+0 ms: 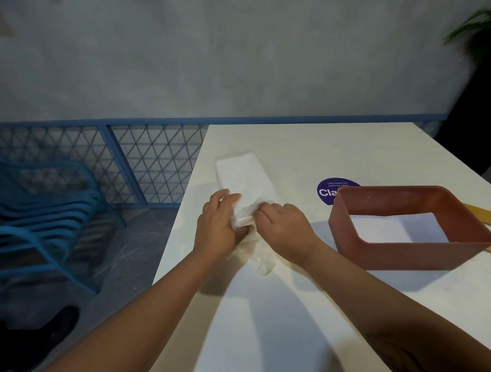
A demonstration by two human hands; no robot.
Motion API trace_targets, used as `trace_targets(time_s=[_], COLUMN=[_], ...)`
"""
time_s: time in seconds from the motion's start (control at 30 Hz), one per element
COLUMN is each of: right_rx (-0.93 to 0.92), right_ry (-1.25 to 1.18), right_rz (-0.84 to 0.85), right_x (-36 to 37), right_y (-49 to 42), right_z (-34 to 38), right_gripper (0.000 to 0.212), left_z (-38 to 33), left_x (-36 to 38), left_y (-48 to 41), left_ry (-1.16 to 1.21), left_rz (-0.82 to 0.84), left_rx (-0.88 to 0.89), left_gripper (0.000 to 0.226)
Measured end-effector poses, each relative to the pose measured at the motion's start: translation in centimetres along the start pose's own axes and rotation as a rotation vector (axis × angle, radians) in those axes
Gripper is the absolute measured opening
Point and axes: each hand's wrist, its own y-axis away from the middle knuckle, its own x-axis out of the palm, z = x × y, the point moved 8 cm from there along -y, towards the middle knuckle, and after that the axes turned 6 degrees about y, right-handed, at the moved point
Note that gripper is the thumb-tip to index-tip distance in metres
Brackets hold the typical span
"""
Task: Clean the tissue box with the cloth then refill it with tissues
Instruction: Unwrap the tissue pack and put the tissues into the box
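Note:
A white pack of tissues (240,174) in clear plastic wrap lies on the white table (290,312) near its left edge. My left hand (218,226) grips the near end of the pack. My right hand (284,229) pinches the wrap at the same end, knuckles up. Loose crumpled plastic (263,265) trails toward me below the hands. The terracotta tissue box (345,231), an open rectangular shell, stands to the right of my right hand. No cloth is in view.
A round purple sticker (326,190) lies on the table behind the box. A yellowish wooden piece (485,215) pokes out behind the box at right. Stacked blue chairs (40,215) and a blue mesh fence (153,160) stand left of the table.

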Motion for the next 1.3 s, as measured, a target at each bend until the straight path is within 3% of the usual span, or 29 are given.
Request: trace_targets(time_s=[0.07,0.2,0.33,0.47,0.6,0.83,1.0,1.17,1.3], right_rx=[0.006,0.053,0.044,0.046,0.029,0.022,0.057,0.059,0.057], right_ry=[0.003,0.006,-0.020,-0.053,0.095,0.035,0.039,-0.018,-0.033], right_rz=[0.042,0.071,0.035,0.013,0.094,-0.024,0.019,0.114,0.121], right_x=[0.4,1.1,0.6,0.2,1.4,0.5,0.9,1.7,1.6], right_y=[0.2,0.1,-0.1,-0.1,0.0,-0.2,-0.2,-0.2,-0.7], right_z=[-0.1,-0.2,-0.1,-0.2,0.1,0.4,0.2,-0.3,-0.3], right_gripper=[0.010,0.013,0.003,0.026,0.021,0.005,0.011,0.031,0.028], left_z=[0.0,0.1,0.2,0.1,0.1,1.0,1.1,1.4,1.4], left_x=[0.1,-0.2,-0.5,-0.4,-0.4,0.0,0.0,0.0,0.0], left_y=[0.0,0.1,-0.4,-0.6,-0.6,-0.2,-0.3,-0.6,-0.7], left_ry=[-0.021,-0.028,-0.072,-0.129,-0.123,-0.119,-0.088,-0.105,-0.126], left_rz=[0.033,0.056,0.080,0.100,0.075,-0.006,0.009,0.015,0.002], left_rx=[0.008,0.018,0.033,0.054,0.055,-0.031,-0.026,-0.024,-0.031], left_gripper=[0.072,0.072,0.064,0.062,0.063,0.076,0.071,0.077,0.076])
